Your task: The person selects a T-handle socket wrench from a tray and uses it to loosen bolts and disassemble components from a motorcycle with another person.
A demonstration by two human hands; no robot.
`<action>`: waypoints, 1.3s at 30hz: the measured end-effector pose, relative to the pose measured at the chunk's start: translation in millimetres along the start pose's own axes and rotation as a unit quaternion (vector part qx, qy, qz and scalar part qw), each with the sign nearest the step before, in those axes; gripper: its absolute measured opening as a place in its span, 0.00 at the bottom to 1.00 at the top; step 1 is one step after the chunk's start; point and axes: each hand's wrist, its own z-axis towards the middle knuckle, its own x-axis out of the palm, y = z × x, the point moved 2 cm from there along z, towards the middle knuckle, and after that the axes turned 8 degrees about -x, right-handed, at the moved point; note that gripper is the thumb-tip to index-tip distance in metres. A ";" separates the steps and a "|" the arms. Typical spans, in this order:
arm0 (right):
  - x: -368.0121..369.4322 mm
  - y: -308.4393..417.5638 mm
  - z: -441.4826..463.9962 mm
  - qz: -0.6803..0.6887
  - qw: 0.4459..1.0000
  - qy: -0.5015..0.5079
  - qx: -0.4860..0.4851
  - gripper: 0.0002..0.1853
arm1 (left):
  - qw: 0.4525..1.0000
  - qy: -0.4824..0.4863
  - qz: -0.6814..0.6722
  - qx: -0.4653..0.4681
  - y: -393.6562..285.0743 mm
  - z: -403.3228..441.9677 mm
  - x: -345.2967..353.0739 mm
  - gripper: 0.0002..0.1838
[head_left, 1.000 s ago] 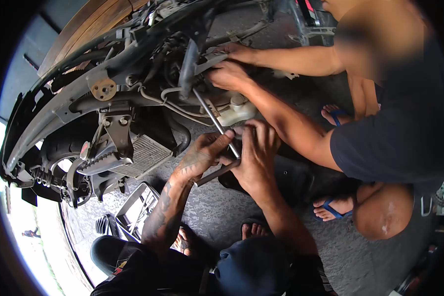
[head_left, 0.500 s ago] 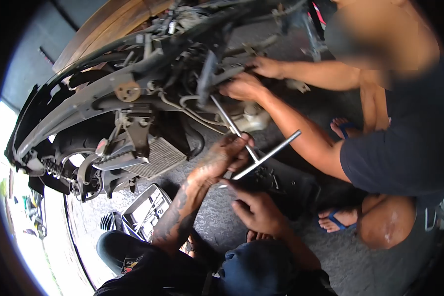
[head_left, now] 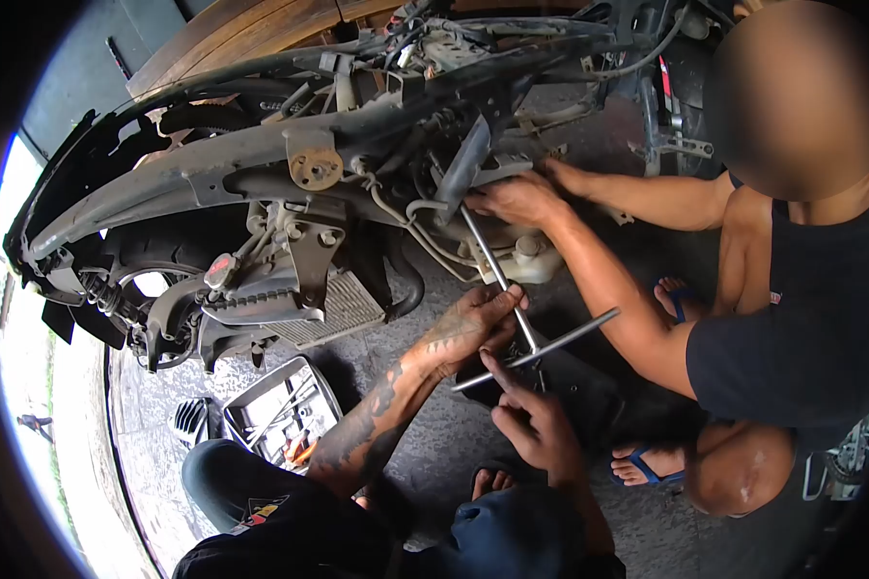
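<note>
A T-handle wrench (head_left: 489, 253) slants from the motorcycle frame (head_left: 396, 125) down to its crossbar. My left hand (head_left: 470, 326) is wrapped round the wrench's shaft just above the crossbar. My right hand (head_left: 534, 415) is below the crossbar, its index finger extended against the bar and its other fingers loosely curled, holding nothing. The wrench's far tip is hidden behind a metal bracket (head_left: 465, 164). Beside that bracket, a co-worker's hands (head_left: 521, 198) reach into the frame.
A co-worker (head_left: 782, 318) squats at the right, one arm near the crossbar. A radiator (head_left: 343, 314) hangs below the frame. On the floor at the lower left is a tray of tools (head_left: 285, 410). A wooden surface (head_left: 212, 53) lies behind the frame.
The wrench's crossbar has turned. My right hand has come off its grip on the bar, dropped below, then risen to touch it with a finger. The view has shifted, moving the scene rightward.
</note>
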 end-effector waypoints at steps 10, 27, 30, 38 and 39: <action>-15.6 -5.2 1.2 0.109 0.979 -0.168 0.049 0.36 | 0.999 0.004 -0.037 -0.005 -5.8 1.3 -1.9 0.14; -4.4 -6.4 1.3 0.339 0.878 -0.297 0.159 0.23 | 1.000 -0.003 -0.020 0.010 -6.4 6.0 -7.4 0.15; 2.0 1.2 22.6 0.050 0.961 -0.259 0.082 0.15 | 0.997 0.008 -0.072 0.034 -7.4 6.9 -4.0 0.16; -0.5 19.6 13.4 0.070 0.948 -0.309 0.006 0.37 | 0.997 0.069 0.026 -0.026 3.7 0.3 18.0 0.20; 8.7 20.8 6.3 0.083 0.957 -0.273 -0.054 0.30 | 0.997 0.068 0.023 -0.025 4.5 1.5 15.5 0.20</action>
